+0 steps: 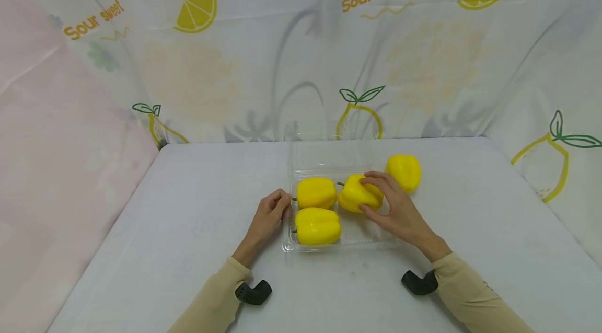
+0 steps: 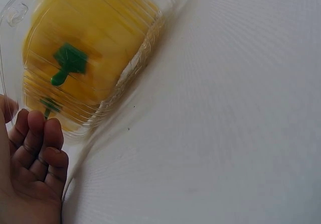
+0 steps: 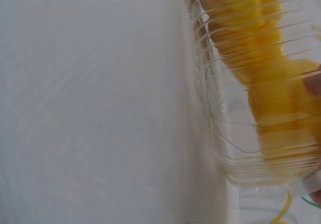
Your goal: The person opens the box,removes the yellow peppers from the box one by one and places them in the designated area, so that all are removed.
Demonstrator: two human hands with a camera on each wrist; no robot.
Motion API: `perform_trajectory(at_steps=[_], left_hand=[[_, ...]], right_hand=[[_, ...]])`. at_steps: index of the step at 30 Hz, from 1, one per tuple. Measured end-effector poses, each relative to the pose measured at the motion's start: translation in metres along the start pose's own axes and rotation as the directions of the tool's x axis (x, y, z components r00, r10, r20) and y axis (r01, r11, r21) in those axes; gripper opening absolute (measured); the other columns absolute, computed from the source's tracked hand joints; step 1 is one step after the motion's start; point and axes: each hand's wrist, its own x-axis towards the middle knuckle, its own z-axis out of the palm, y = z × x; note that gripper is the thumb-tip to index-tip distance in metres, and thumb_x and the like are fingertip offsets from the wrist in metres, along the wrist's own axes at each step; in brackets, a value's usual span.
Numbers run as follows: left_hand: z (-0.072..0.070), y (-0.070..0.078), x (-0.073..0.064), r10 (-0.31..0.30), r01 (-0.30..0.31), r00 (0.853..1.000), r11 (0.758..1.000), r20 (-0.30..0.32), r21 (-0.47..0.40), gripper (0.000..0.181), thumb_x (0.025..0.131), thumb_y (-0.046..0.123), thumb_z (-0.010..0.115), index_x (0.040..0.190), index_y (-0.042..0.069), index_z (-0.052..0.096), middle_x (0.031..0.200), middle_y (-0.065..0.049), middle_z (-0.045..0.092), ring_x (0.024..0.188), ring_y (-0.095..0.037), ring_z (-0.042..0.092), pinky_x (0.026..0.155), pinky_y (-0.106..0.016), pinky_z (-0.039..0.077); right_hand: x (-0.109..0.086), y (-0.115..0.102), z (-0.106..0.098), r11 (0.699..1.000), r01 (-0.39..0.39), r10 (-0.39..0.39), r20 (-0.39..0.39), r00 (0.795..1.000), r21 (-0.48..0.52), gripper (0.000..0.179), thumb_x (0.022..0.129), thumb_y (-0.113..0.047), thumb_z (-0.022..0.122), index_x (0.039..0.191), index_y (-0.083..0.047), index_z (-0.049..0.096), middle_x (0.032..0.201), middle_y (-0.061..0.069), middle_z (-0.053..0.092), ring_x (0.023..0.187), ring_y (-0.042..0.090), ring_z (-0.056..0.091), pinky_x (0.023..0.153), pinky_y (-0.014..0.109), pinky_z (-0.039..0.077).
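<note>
A clear plastic clamshell container (image 1: 369, 229) lies on the table with its lid raised at the back. My left hand (image 1: 269, 214) pinches the container's left rim; in the left wrist view its curled fingers (image 2: 37, 138) meet the plastic edge. Two yellow bell peppers sit in the left half, a rear one (image 1: 316, 193) and a front one (image 1: 317, 226), their green stems facing left. At the rear right of the container, my right hand (image 1: 400, 213) holds a third yellow bell pepper (image 1: 352, 194) between thumb and fingers. The right wrist view shows it through the ribbed wall.
Another yellow bell pepper (image 1: 403, 172) rests on the white table (image 1: 197, 218), just outside the container's right rear corner, behind my right hand. A lemon-printed cloth (image 1: 263, 61) hangs along the back edge, and further cloths hang at both sides.
</note>
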Motion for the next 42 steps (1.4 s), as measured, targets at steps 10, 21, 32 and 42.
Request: perform_trajectory(at_steps=[10,21,32,42], left_hand=[[0.000,-0.002,-0.001,0.021,-0.021,1.000,1.000,0.003,-0.008,0.025,0.100,0.015,0.046,0.081,0.001,0.054,0.063,-0.002,0.047,0.056,-0.005,0.042,0.053,-0.017,0.035],[0.001,-0.001,-0.002,0.020,-0.020,1.000,1.000,0.004,0.001,0.025,0.100,0.014,0.046,0.082,-0.001,0.054,0.064,-0.003,0.045,0.057,-0.006,0.041,0.054,-0.017,0.035],[0.001,-0.001,-0.001,0.020,-0.020,1.000,1.000,0.005,0.002,0.025,0.100,0.014,0.045,0.082,0.000,0.054,0.065,-0.003,0.046,0.058,-0.007,0.042,0.055,-0.016,0.036],[0.001,0.000,-0.001,0.014,-0.014,1.000,1.000,0.004,0.005,0.025,0.100,0.014,0.045,0.082,-0.001,0.053,0.064,-0.002,0.046,0.058,-0.008,0.042,0.054,-0.016,0.035]], right_hand=[[0.000,0.003,-0.001,0.999,0.045,-0.044,-0.065,0.997,0.007,0.055,0.074,-0.009,0.078,0.124,-0.008,0.054,0.131,0.010,0.049,0.122,0.024,0.046,0.106,0.010,0.027],[0.002,0.004,-0.004,0.997,0.046,-0.040,-0.101,0.994,0.056,0.055,0.073,-0.005,0.077,0.123,-0.005,0.054,0.131,0.011,0.050,0.123,0.022,0.046,0.106,0.011,0.029],[0.002,0.001,-0.009,0.996,-0.011,0.020,-0.098,0.995,0.092,0.054,0.076,-0.006,0.077,0.124,-0.007,0.052,0.133,0.007,0.049,0.123,0.018,0.045,0.101,0.032,0.044],[0.003,0.003,-0.016,0.997,-0.028,0.039,-0.143,0.989,0.073,0.057,0.075,-0.005,0.077,0.126,-0.005,0.051,0.129,0.009,0.051,0.116,0.019,0.049,0.096,0.011,0.040]])
